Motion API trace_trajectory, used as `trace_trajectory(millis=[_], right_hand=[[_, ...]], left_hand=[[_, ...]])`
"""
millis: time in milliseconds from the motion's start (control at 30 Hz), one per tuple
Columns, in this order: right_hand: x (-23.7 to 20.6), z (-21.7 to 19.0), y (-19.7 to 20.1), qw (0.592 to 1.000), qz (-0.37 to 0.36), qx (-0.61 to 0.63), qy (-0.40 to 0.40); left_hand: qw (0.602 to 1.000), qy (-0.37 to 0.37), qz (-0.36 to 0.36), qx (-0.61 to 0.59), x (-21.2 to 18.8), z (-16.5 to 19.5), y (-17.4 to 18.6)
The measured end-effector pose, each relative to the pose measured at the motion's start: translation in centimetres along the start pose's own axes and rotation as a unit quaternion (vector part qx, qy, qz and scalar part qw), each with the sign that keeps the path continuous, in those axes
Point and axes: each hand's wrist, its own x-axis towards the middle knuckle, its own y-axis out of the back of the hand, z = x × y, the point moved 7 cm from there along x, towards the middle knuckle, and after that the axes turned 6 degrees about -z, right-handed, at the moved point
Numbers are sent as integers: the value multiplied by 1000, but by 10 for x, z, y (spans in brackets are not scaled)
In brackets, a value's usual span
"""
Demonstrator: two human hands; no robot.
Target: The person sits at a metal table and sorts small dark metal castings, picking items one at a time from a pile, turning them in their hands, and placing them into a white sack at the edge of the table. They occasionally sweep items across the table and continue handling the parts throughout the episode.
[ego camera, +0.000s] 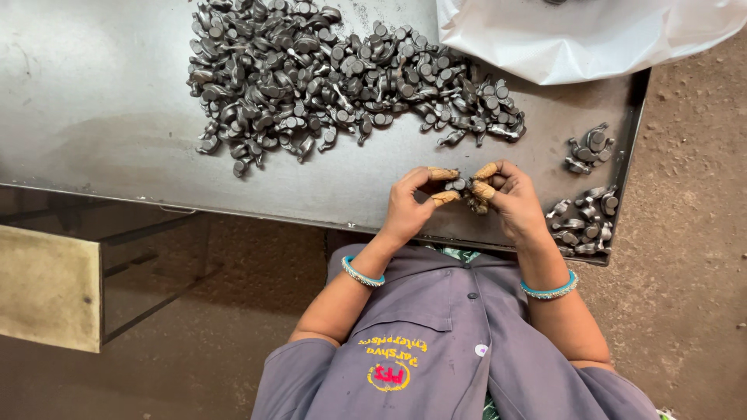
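Note:
My left hand (408,206) and my right hand (510,198) meet over the near edge of the metal table (101,101), both gripping one small dark metal part (459,185) between fingertips wearing tan finger cots. A big heap of similar dark metal parts (327,74) lies on the table beyond my hands. Two smaller groups of parts sit at the table's right end, one near the corner (587,222) and one farther back (590,148). Teal bangles circle both wrists.
A white plastic bag (576,35) lies on the table's far right corner. A tan flat board (47,288) sits lower left under the table edge. The dirt floor (692,194) lies to the right of the table.

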Motion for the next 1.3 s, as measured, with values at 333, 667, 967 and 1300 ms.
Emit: trace_trajectory(millis=[333, 667, 967, 1300], right_hand=[[0, 0, -8, 998, -6, 42, -49], [35, -83, -3, 975, 29, 172, 137], [47, -42, -25, 995, -13, -76, 62], [61, -95, -17, 963, 5, -234, 130]], left_hand=[[990, 80, -5, -114, -5, -28, -4], [998, 50, 38, 14, -1, 0, 12], [996, 29, 73, 49, -2, 11, 15], [953, -118, 80, 266, -34, 35, -21]])
